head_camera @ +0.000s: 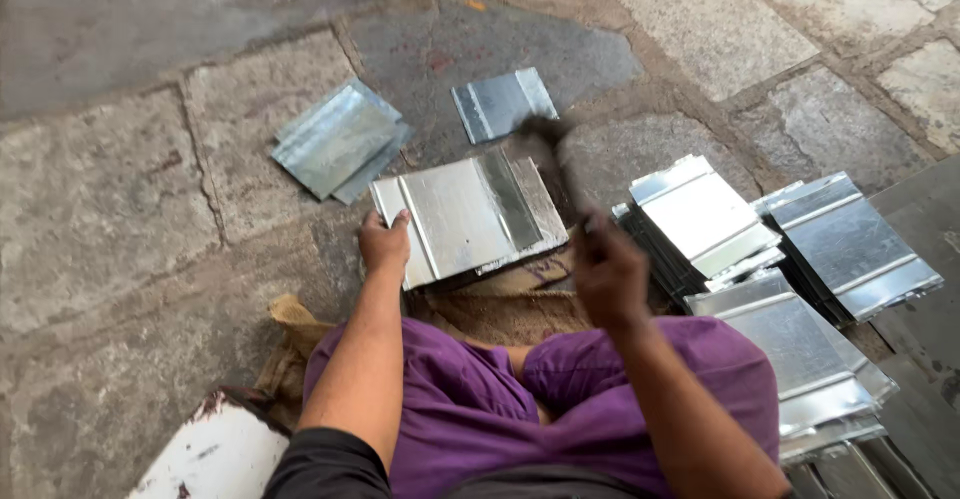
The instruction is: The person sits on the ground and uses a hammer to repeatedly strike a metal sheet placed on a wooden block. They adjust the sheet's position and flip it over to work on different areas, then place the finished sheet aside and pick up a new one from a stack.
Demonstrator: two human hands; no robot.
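A shiny folded sheet-metal panel [462, 214] lies on the stone floor in front of my crossed legs. My left hand [384, 242] grips its near left edge, thumb on top. My right hand [607, 271] is closed around a dark hammer [553, 154], blurred with motion, its head raised over the panel's far right corner. My legs in purple cloth rest on a piece of brown sacking [500, 311].
Stacks of similar metal panels [700, 214] [855, 239] [800, 349] stand to my right. Two small piles of panels [338, 141] [500, 104] lie on the paving beyond. A white rounded object [215, 454] sits at lower left.
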